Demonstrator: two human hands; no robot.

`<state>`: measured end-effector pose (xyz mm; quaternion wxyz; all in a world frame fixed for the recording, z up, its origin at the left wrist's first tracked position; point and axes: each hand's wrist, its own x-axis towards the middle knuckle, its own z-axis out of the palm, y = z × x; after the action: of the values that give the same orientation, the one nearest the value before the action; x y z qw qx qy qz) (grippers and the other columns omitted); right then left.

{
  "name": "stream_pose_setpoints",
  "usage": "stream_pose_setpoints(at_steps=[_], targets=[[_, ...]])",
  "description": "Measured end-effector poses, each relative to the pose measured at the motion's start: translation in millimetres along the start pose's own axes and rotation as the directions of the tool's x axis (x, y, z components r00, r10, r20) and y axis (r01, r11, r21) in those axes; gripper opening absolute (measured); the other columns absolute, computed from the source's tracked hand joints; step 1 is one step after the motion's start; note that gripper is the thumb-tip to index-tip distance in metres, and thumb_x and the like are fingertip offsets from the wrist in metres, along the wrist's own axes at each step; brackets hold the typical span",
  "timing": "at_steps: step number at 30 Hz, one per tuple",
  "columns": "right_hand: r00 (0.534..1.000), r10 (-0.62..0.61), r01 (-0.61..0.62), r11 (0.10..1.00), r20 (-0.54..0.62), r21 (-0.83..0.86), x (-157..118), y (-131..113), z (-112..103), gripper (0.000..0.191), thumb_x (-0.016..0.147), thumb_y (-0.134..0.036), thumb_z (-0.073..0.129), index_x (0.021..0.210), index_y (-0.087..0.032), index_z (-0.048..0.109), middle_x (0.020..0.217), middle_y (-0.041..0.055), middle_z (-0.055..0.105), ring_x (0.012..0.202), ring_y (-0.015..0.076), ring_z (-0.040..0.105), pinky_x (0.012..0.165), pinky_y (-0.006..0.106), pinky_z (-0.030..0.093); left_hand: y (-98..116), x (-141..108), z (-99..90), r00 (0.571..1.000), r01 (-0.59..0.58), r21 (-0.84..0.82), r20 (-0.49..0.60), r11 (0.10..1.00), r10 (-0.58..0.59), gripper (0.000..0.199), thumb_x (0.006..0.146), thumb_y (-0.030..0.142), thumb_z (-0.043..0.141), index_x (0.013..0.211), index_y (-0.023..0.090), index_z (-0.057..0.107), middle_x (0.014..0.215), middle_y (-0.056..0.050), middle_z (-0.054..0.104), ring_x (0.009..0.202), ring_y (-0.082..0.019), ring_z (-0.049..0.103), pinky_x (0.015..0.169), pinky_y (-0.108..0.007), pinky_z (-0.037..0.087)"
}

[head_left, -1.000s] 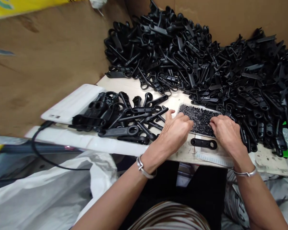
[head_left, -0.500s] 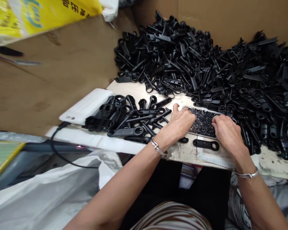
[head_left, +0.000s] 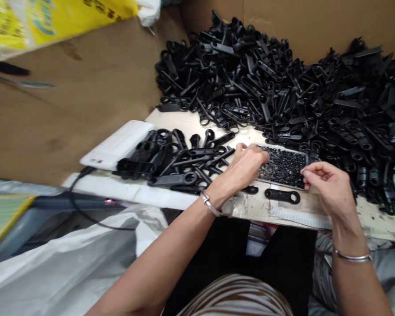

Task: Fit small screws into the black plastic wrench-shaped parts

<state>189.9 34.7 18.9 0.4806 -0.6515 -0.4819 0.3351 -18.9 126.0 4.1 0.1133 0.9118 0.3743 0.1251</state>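
A shallow clear tray (head_left: 307,159) full of small black pieces (head_left: 285,166) lies on the table. Over the tray's left end is my left hand (head_left: 246,164), fingers bent down at the pieces; its fingertips are partly hidden. My right hand (head_left: 331,182) is at the tray's right edge, thumb and forefinger pinched together on something too small to make out. One black plastic part with a ring end (head_left: 282,196) lies flat just in front of the tray, between my hands. Another black part (head_left: 251,189) shows partly under my left wrist.
A large heap of black parts (head_left: 266,83) fills the back and right. More loose black parts (head_left: 187,164) lie left of my left hand, beside a white flat box (head_left: 118,145) with a black cable (head_left: 73,199). Cardboard walls (head_left: 85,87) stand behind and left.
My right hand has moved right and slightly toward the table's front, from over the pieces to the tray's right edge, uncovering that end. My left hand has barely moved.
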Motion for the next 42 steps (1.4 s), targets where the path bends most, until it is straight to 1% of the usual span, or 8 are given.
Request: stream_pose_setpoints(at_steps=[9,17,22,30,33,36,39,42], targets=[[0.991,-0.048,0.045,0.999,0.129,0.027,-42.4,4.1,26.1,0.011,0.081,-0.026,0.060,0.084,-0.018,0.067,0.072,0.0004,0.062,0.062,0.0114,0.057,0.054,0.021,0.048,0.5,-1.7,6.1,0.989,-0.101,0.164,-0.090,0.981,0.117,0.027,0.075,-0.003,0.038,0.068,0.018,0.053,0.068,-0.005,0.059,0.077,-0.022,0.054,0.085,-0.045,0.032],[0.986,0.003,-0.026,0.990,0.164,0.139,-54.6,3.0,23.0,0.011,0.079,-0.024,0.062,0.086,-0.018,0.068,0.067,-0.0012,0.060,0.056,0.0097,0.054,0.051,0.020,0.047,10.8,3.0,0.9,0.996,-0.086,0.147,0.000,0.985,0.087,0.031,0.072,-0.005,0.035,0.071,0.017,0.057,0.070,-0.007,0.061,0.078,-0.025,0.057,0.079,-0.042,0.036],[0.991,0.087,-0.113,0.952,0.105,0.285,-53.4,4.0,18.3,0.015,0.077,-0.029,0.068,0.086,-0.017,0.071,0.060,-0.0017,0.062,0.048,0.0090,0.055,0.048,0.021,0.049,12.4,1.6,-1.6,0.997,-0.009,-0.032,-0.083,0.999,0.007,0.037,0.077,0.000,0.037,0.095,0.015,0.066,0.086,-0.010,0.064,0.088,-0.025,0.057,0.079,-0.039,0.042],[0.988,0.091,-0.141,0.867,0.128,0.477,-43.4,1.4,29.7,0.018,0.076,-0.028,0.076,0.088,-0.017,0.071,0.070,0.0009,0.066,0.050,0.0083,0.055,0.047,0.020,0.048,13.6,-8.8,-5.3,0.975,0.047,-0.333,-0.188,0.942,-0.115,0.029,0.086,0.005,0.040,0.092,0.013,0.067,0.088,-0.008,0.062,0.089,-0.019,0.055,0.082,-0.033,0.047],[0.986,0.088,-0.150,0.844,0.144,0.515,-40.8,-6.4,36.8,0.018,0.074,-0.028,0.079,0.086,-0.017,0.071,0.068,0.0009,0.066,0.051,0.0079,0.055,0.048,0.019,0.048,19.6,-14.3,-9.8,0.957,0.077,-0.627,-0.172,0.775,-0.233,0.020,0.086,0.010,0.047,0.088,0.015,0.066,0.084,-0.004,0.064,0.079,-0.015,0.057,0.076,-0.029,0.048],[0.989,0.089,-0.140,0.837,0.121,0.529,-40.1,-9.2,40.9,0.021,0.072,-0.028,0.080,0.088,-0.017,0.072,0.070,0.0013,0.067,0.052,0.0077,0.056,0.051,0.019,0.049,28.1,-20.2,-12.0,0.918,0.146,-0.923,-0.008,0.357,-0.397,0.012,0.082,0.011,0.054,0.083,0.014,0.066,0.071,0.000,0.062,0.063,-0.009,0.055,0.064,-0.022,0.047],[0.990,0.092,-0.132,0.857,0.103,0.499,-42.4,-6.5,41.6,0.022,0.072,-0.029,0.079,0.089,-0.017,0.073,0.069,0.0019,0.068,0.052,0.0083,0.058,0.052,0.020,0.051,36.4,-26.4,-11.4,0.878,0.150,-0.987,0.163,-0.063,-0.451,0.008,0.075,0.011,0.062,0.082,0.011,0.066,0.066,0.001,0.063,0.058,-0.007,0.059,0.059,-0.019,0.048],[0.994,0.087,-0.109,0.898,0.070,0.427,-46.3,-4.4,41.4,0.022,0.073,-0.030,0.079,0.089,-0.016,0.073,0.070,0.0041,0.070,0.054,0.0110,0.061,0.054,0.024,0.055,43.3,-31.9,-9.9,0.860,0.146,-0.954,0.254,-0.263,-0.443,0.015,0.069,0.011,0.071,0.082,0.009,0.065,0.065,-0.001,0.066,0.057,-0.009,0.063,0.058,-0.019,0.052]])
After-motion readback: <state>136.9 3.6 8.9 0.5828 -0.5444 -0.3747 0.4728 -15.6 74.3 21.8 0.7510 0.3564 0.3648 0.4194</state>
